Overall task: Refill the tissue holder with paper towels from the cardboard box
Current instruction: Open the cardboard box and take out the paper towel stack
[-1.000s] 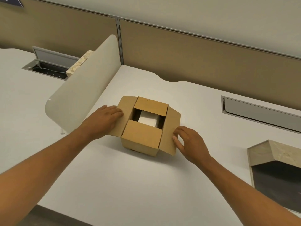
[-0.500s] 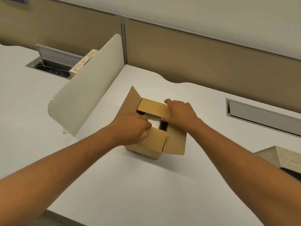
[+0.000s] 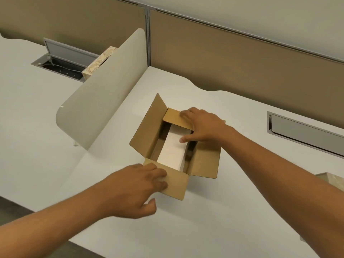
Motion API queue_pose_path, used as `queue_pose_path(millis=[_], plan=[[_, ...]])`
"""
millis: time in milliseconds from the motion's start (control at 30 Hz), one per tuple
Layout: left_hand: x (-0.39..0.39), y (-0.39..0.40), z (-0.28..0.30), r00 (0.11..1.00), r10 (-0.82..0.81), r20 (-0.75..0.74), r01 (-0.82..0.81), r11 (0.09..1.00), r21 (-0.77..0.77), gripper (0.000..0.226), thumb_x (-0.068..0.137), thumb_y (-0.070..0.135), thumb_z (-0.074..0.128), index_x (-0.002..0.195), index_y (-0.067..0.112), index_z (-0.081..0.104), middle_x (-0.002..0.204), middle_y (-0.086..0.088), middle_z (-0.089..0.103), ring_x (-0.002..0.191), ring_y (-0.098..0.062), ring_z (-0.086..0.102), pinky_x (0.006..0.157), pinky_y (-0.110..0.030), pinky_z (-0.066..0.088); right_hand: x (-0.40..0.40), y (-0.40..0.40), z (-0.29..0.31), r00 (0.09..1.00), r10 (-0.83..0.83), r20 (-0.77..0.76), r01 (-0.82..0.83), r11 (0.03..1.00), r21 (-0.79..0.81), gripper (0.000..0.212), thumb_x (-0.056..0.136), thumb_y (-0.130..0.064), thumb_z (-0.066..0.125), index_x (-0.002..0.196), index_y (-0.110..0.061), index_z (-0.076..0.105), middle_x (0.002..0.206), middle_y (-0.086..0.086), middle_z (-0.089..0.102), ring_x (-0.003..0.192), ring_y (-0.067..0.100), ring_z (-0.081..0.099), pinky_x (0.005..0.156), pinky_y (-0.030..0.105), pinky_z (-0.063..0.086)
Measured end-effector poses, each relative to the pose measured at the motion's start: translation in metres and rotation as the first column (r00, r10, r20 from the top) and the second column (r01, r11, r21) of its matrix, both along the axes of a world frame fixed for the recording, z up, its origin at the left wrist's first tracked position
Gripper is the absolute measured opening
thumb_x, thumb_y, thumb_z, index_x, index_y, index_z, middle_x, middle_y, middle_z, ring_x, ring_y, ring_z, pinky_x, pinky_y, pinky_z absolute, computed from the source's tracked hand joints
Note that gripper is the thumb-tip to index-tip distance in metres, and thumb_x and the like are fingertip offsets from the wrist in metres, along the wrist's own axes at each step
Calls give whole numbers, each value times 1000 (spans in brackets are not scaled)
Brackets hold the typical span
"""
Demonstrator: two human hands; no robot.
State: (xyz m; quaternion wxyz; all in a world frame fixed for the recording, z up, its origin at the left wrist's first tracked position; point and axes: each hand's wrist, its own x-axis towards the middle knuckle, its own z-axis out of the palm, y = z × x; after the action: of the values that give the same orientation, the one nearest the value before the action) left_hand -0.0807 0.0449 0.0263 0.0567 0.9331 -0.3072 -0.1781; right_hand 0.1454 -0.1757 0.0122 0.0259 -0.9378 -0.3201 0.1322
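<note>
Cardboard box [image 3: 202, 161]: on white desk [image 3: 232, 211], all four flaps folded outward. Paper towels [image 3: 173, 151]: white stack inside. Left hand [image 3: 134, 189]: fingers flat, pressing near flap down, nothing grasped. Right hand [image 3: 202, 125]: on far flap, thumb touching stack; grip unclear. Tissue holder [image 3: 333, 180]: probably the marbled corner at right edge.

You face a white tabletop [image 3: 214, 229] backed by tan partition panels [image 3: 232, 67], with a curved cream divider [image 3: 104, 97] at your left and pale wall [image 3: 260, 12] above.
</note>
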Motion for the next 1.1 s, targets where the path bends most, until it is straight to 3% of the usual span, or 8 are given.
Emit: queue_pose_path(millis=[167,300,400,500,567,833,967,1100], plan=[[-20,-1,-24,989,32,143,-27,999,-35,58,95,54,53,144,23,61,143,-4,65,122,-27,65,93,-43,62,19,-7,10,990,-138,9,134,971,198,51,89,-47,62,137,-33,60,127,-4,73,104,20,70,88,36,56],[-25,-8,-37,972,72,226,-66,997,-37,71,100,65,50,151,17,59,146,-4,63,137,-31,60,111,-50,54,43,-17,13,959,-266,101,206,894,399,46,93,-39,72,136,-27,59,120,-1,75,99,22,69,90,42,58],[-30,-13,-42,968,85,235,-92,996,18,79,100,73,46,154,16,59,159,-9,59,147,-32,56,115,-56,50,53,-14,2,911,-177,373,67,954,292,52,86,-14,80,135,-14,62,134,11,63,114,35,59,91,49,52],[-33,-14,-47,967,88,239,-96,995,24,82,102,74,43,158,16,54,168,-10,49,153,-32,48,124,-53,42,53,-5,-11,889,5,458,-46,996,78,28,93,-2,65,118,-10,74,118,13,66,100,36,59,81,46,51],[-33,-15,-49,962,90,259,-97,995,16,81,102,74,44,159,17,53,169,-10,47,154,-32,47,125,-52,32,46,-2,-18,930,-3,368,-21,998,64,30,94,0,54,114,-10,74,109,11,67,95,32,60,80,46,55],[-25,-22,-42,970,93,226,-110,992,67,73,100,72,48,145,19,69,155,-7,64,140,-31,63,110,-53,56,25,1,-20,967,-212,141,188,968,168,41,91,7,49,123,-8,70,122,13,68,118,34,62,99,46,54],[-14,-29,-34,938,288,192,-262,953,-150,64,104,68,40,141,23,68,153,0,62,139,-24,60,112,-44,53,-23,14,-3,858,-511,49,419,751,510,27,95,-12,56,121,-8,64,125,11,64,111,30,62,86,36,51],[6,-29,-23,945,324,54,-314,939,-143,89,99,85,22,161,27,47,169,2,43,157,-21,36,127,-43,32,-63,45,-7,561,-585,-586,819,497,287,91,94,-37,70,162,-5,18,166,13,30,146,34,44,112,43,46]])
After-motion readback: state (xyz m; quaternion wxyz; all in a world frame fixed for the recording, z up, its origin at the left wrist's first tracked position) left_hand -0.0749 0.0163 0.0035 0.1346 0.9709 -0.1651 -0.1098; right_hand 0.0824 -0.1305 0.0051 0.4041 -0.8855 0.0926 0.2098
